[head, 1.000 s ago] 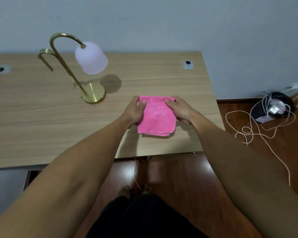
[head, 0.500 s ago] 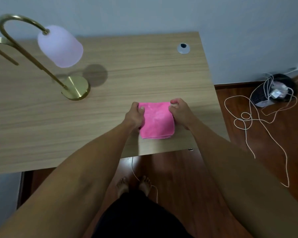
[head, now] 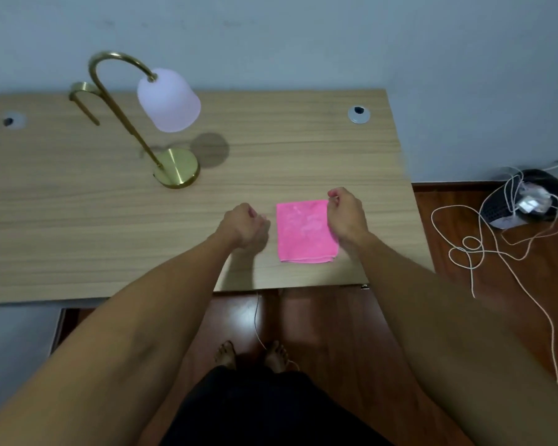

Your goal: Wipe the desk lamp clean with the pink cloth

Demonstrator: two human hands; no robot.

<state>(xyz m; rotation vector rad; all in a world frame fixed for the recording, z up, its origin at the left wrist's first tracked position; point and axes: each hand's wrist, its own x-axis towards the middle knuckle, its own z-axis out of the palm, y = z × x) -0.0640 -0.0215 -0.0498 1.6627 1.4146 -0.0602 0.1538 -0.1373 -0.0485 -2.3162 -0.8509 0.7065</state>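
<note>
The pink cloth (head: 303,231) lies flat and folded on the wooden desk (head: 78,220), near the front right edge. My left hand (head: 244,225) hovers just left of the cloth, fingers curled, apart from it and holding nothing. My right hand (head: 347,217) is over the cloth's right edge, fingers curled near the far right corner; the cloth lies flat beneath it. The desk lamp (head: 162,123) stands at the back left of the cloth, with a brass arched neck, a round brass base (head: 178,167) and a pale pink shade (head: 168,99).
Two cable grommets (head: 358,114) sit at the desk's back corners, against the wall. On the wooden floor to the right lie a dark basket (head: 525,197) and a tangle of white cord (head: 477,249). My bare feet stand below the desk's front edge.
Both hands held the cloth's far corners before; now the left hand has let go and drawn away to the left, and the cloth lies flat. The camera view has shifted.
</note>
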